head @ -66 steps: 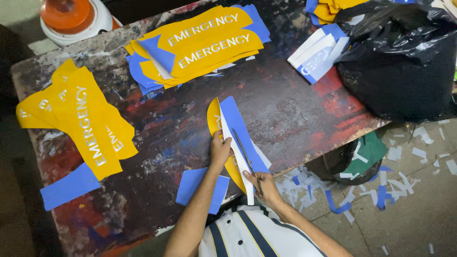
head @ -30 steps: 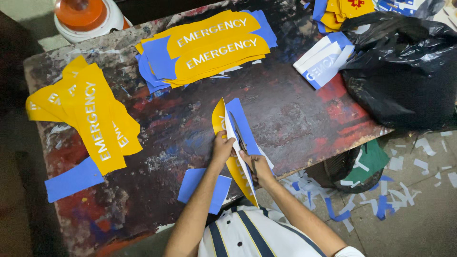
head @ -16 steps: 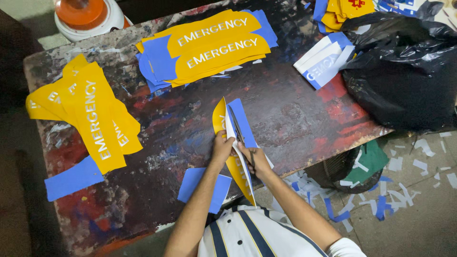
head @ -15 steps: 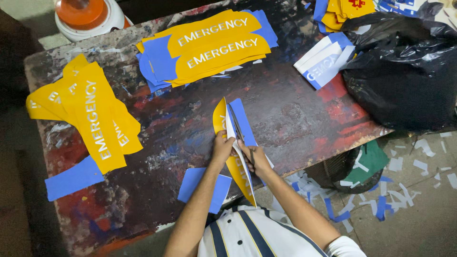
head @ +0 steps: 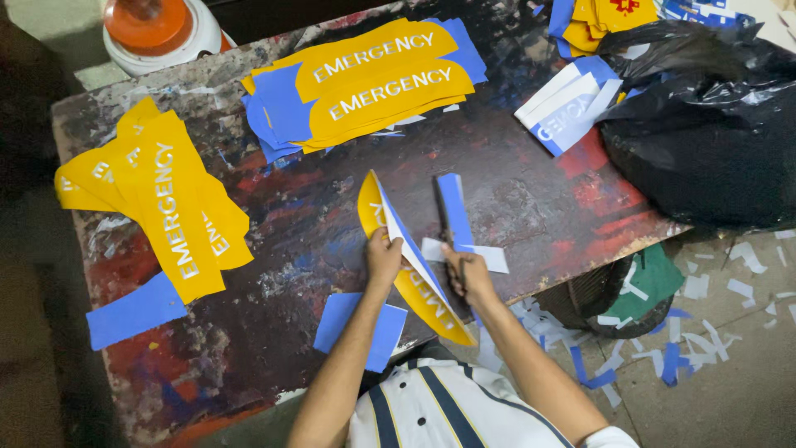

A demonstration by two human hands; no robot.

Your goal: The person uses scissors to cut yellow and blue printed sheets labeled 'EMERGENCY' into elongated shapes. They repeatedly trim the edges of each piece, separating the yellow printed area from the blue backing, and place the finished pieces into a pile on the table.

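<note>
My left hand [head: 384, 254] pins a curved yellow sticker [head: 371, 207] with white letters and a blue-and-white edge against the dark paint-stained table [head: 290, 241]. My right hand [head: 461, 267] grips a blue backing strip [head: 453, 209] that points away from me, apart from the yellow sticker. A white paper strip [head: 494, 258] lies under and beside my right hand. A loose blue piece [head: 347, 325] rests by my left forearm at the table's near edge.
Yellow lettered stickers are stacked at the left [head: 170, 207] and at the back [head: 377, 79] on blue sheets. A black plastic bag [head: 705, 133] fills the right end. An orange-and-white round container [head: 157, 29] stands at back left. Paper scraps [head: 663, 357] litter the floor.
The blue strip, earlier lying along the yellow sticker, has been pulled off to the right by my right hand. My left hand stays on the sticker.
</note>
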